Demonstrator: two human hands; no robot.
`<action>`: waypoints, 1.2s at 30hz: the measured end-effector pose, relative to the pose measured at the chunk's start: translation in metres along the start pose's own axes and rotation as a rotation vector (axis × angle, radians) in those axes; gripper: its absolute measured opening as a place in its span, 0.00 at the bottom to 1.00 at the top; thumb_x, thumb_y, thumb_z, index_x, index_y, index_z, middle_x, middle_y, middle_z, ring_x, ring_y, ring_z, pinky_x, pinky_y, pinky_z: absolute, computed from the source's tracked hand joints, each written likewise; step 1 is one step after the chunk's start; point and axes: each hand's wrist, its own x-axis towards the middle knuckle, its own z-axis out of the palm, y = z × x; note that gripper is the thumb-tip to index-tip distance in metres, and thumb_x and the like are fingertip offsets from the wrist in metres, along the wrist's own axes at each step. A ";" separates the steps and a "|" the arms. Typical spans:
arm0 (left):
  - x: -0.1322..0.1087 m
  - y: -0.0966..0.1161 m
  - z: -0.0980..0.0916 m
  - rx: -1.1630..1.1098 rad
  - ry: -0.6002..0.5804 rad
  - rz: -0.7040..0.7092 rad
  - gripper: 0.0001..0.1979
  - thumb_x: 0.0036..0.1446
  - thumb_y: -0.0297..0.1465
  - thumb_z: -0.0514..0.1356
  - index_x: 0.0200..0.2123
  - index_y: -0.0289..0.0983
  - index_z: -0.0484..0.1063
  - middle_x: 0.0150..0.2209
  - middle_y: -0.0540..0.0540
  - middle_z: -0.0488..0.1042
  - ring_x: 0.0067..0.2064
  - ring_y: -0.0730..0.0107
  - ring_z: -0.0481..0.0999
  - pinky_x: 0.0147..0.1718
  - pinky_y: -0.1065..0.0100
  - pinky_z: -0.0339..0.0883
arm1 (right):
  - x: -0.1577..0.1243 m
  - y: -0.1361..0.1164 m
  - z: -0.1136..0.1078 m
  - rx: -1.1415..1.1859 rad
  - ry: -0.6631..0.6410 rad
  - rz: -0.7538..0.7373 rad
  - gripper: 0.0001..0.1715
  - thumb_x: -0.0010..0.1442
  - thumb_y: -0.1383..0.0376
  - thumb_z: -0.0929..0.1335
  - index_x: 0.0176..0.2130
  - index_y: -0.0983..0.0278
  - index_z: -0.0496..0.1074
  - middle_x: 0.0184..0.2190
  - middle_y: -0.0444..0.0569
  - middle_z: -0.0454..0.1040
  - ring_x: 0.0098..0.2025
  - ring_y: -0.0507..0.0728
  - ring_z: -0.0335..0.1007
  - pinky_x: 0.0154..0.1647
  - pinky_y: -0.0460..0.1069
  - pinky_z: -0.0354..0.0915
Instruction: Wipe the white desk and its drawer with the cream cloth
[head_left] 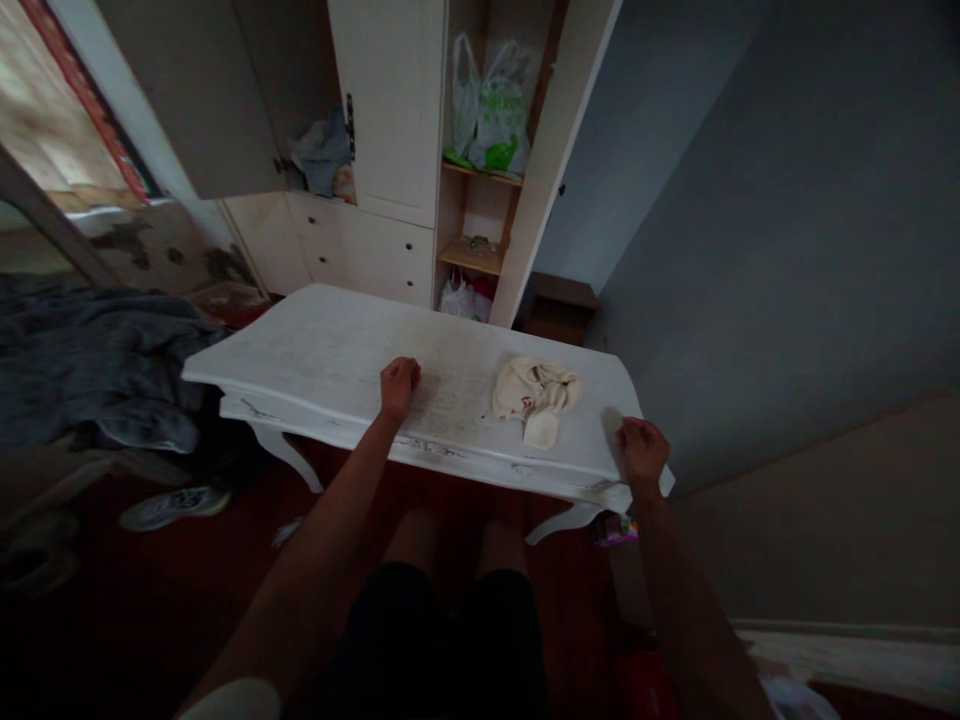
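My left hand [400,385] is closed over the front middle of a white table [337,335], and I see nothing in its fingers. Above the table's right end, my right hand [643,447] is curled shut, also with nothing visible in it. Between the two hands lies a crumpled cream cloth [536,392] with small red marks, one flap hanging toward the front edge. Neither hand touches the cloth. Grey smudges mark the tabletop around my left hand.
Behind the table stands a white wardrobe [390,120] with open doors and plastic bags [501,115] on a shelf. Dark clothing [97,360] is heaped at the left, above a shoe [176,506] on the floor. A grey wall [787,250] borders the right side.
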 end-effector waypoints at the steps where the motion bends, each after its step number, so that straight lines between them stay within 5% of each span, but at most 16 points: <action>1: 0.000 0.000 0.000 0.007 0.000 0.002 0.11 0.50 0.36 0.55 0.19 0.38 0.64 0.18 0.54 0.62 0.20 0.76 0.60 0.19 0.73 0.53 | 0.000 0.000 0.000 -0.005 0.002 -0.001 0.18 0.48 0.52 0.69 0.31 0.65 0.74 0.20 0.44 0.71 0.21 0.52 0.63 0.24 0.48 0.60; 6: -0.002 0.002 0.001 0.080 -0.032 0.028 0.11 0.53 0.36 0.52 0.21 0.39 0.64 0.19 0.53 0.63 0.21 0.75 0.61 0.21 0.72 0.55 | -0.001 -0.001 0.002 -0.090 -0.059 -0.038 0.18 0.48 0.52 0.68 0.31 0.64 0.74 0.20 0.45 0.72 0.21 0.53 0.63 0.25 0.49 0.61; 13: -0.013 0.005 0.003 0.258 -0.239 0.077 0.08 0.48 0.31 0.58 0.20 0.37 0.70 0.20 0.52 0.68 0.26 0.72 0.66 0.27 0.72 0.58 | -0.004 -0.002 0.005 -0.194 -0.094 -0.100 0.21 0.51 0.50 0.66 0.32 0.64 0.74 0.21 0.45 0.72 0.23 0.55 0.66 0.29 0.50 0.63; 19: -0.014 0.009 0.000 0.227 -0.203 0.075 0.10 0.51 0.33 0.55 0.21 0.37 0.69 0.19 0.52 0.67 0.23 0.73 0.65 0.24 0.72 0.58 | -0.001 -0.001 0.007 -0.262 -0.163 -0.126 0.25 0.54 0.46 0.65 0.36 0.64 0.75 0.21 0.45 0.73 0.26 0.56 0.68 0.34 0.52 0.65; 21: -0.013 0.009 0.000 0.201 -0.186 0.069 0.10 0.50 0.34 0.55 0.21 0.37 0.69 0.19 0.52 0.67 0.22 0.73 0.65 0.23 0.72 0.58 | 0.001 -0.005 0.012 -0.289 -0.198 -0.126 0.30 0.54 0.44 0.65 0.42 0.65 0.75 0.27 0.48 0.76 0.28 0.57 0.70 0.36 0.54 0.66; 24: -0.012 0.007 -0.001 0.154 -0.138 0.055 0.11 0.50 0.36 0.55 0.22 0.37 0.69 0.19 0.51 0.68 0.22 0.73 0.66 0.23 0.73 0.59 | -0.002 -0.025 0.030 -0.320 -0.239 -0.165 0.46 0.52 0.41 0.66 0.60 0.66 0.65 0.49 0.61 0.73 0.39 0.61 0.73 0.44 0.58 0.68; 27: -0.008 0.003 -0.002 0.113 -0.090 0.034 0.12 0.50 0.38 0.54 0.23 0.37 0.68 0.20 0.52 0.68 0.22 0.74 0.66 0.23 0.73 0.60 | -0.015 -0.065 0.059 -0.472 -0.336 -0.341 0.58 0.55 0.37 0.62 0.69 0.68 0.47 0.68 0.67 0.50 0.65 0.67 0.55 0.60 0.62 0.59; 31: -0.005 0.000 -0.003 0.104 -0.065 0.018 0.12 0.50 0.39 0.53 0.24 0.37 0.68 0.21 0.52 0.68 0.23 0.74 0.66 0.23 0.73 0.61 | -0.026 -0.123 0.111 -0.790 -0.517 -0.411 0.64 0.52 0.31 0.60 0.71 0.60 0.35 0.73 0.58 0.25 0.72 0.73 0.25 0.63 0.74 0.45; 34: -0.006 0.001 -0.003 0.142 -0.097 0.023 0.12 0.51 0.39 0.53 0.24 0.37 0.67 0.21 0.52 0.68 0.23 0.74 0.66 0.23 0.72 0.61 | -0.026 -0.144 0.149 -1.013 -0.704 -0.352 0.67 0.47 0.29 0.62 0.71 0.53 0.34 0.73 0.53 0.21 0.71 0.77 0.16 0.58 0.82 0.37; 36: -0.008 0.003 -0.003 0.186 -0.158 0.032 0.12 0.50 0.38 0.54 0.22 0.37 0.68 0.20 0.51 0.68 0.23 0.73 0.67 0.24 0.72 0.61 | -0.026 -0.142 0.168 -1.103 -0.821 -0.239 0.68 0.45 0.30 0.65 0.71 0.54 0.36 0.73 0.56 0.26 0.71 0.79 0.19 0.56 0.84 0.36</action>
